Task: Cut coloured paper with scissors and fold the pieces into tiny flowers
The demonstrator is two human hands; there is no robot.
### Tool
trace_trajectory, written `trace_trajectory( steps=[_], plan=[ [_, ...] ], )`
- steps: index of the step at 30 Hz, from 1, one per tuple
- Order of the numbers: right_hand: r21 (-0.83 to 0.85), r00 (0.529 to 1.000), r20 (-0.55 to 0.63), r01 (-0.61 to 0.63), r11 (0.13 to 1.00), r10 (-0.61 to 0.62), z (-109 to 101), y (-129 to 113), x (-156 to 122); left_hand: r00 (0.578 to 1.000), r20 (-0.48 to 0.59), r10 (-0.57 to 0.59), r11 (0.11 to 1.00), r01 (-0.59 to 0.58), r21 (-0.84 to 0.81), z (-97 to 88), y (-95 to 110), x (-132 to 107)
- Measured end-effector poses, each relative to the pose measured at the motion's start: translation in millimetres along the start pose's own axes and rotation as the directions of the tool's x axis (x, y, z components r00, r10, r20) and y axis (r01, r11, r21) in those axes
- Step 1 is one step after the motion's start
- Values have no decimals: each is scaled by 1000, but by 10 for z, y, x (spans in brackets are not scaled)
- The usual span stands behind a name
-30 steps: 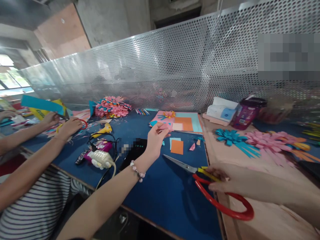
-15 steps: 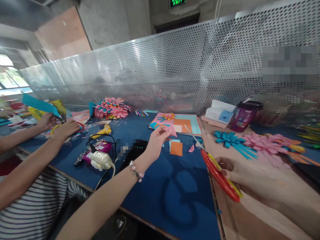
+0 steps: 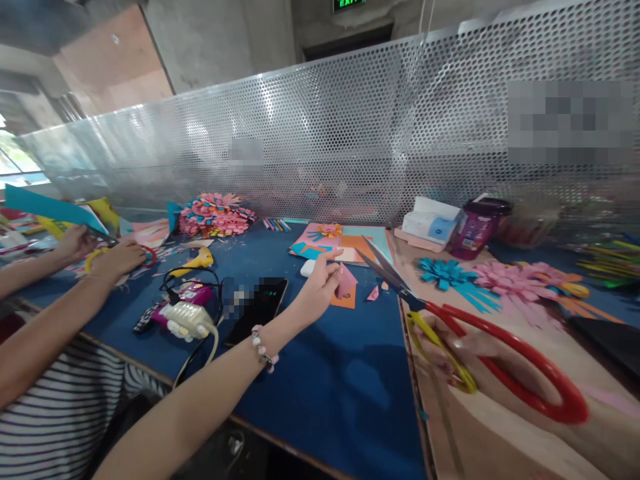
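Between the fingertips of my left hand [image 3: 316,293] is a small folded piece of pink paper [image 3: 347,281], held above an orange paper square [image 3: 344,301]. My right hand [image 3: 480,373] grips scissors [image 3: 530,360] with red and yellow handles, and their blades stand apart, pointing up and left toward the paper. A small pink scrap [image 3: 373,293] lies on the blue table between the two hands. Behind my left hand rests a stack of coloured paper sheets [image 3: 380,240] with an orange and pink paper flower [image 3: 330,231] on top.
Blue [image 3: 443,273] and pink paper flowers [image 3: 515,283] lie at the right, before a purple cup [image 3: 479,230] and tissue pack [image 3: 430,223]. A phone [image 3: 260,310] and power strip [image 3: 190,313] sit left. A co-worker's hand [image 3: 120,260] cuts blue paper. A perforated metal panel [image 3: 320,153] stands behind.
The scissors have turned and their blades have opened wide. My left hand has drawn the pink paper slightly down, over the orange square. The whole view has shifted a little.
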State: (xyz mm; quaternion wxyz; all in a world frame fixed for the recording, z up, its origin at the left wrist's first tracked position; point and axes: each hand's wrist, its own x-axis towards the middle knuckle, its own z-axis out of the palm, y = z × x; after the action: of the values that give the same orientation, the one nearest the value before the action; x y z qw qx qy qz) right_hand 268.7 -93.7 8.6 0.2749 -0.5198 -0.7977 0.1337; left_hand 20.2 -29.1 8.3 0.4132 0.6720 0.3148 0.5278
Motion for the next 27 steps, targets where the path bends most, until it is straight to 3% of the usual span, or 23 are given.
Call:
trace_trajectory(
  steps=[10, 19, 27],
  plan=[
    [22, 983, 177, -53, 998, 49, -82, -87, -129, 997, -56, 47, 995, -51, -84, 108, 215, -160],
    [-66, 974, 185, -121, 990, 131, -74, -225, -227, 995, -35, 88, 985, -93, -144, 191, 340, -274],
    [-107, 969, 210, -107, 988, 128, -89, -252, -236, 996, -57, 71, 978, -81, -193, 214, 366, -301]
  ],
)
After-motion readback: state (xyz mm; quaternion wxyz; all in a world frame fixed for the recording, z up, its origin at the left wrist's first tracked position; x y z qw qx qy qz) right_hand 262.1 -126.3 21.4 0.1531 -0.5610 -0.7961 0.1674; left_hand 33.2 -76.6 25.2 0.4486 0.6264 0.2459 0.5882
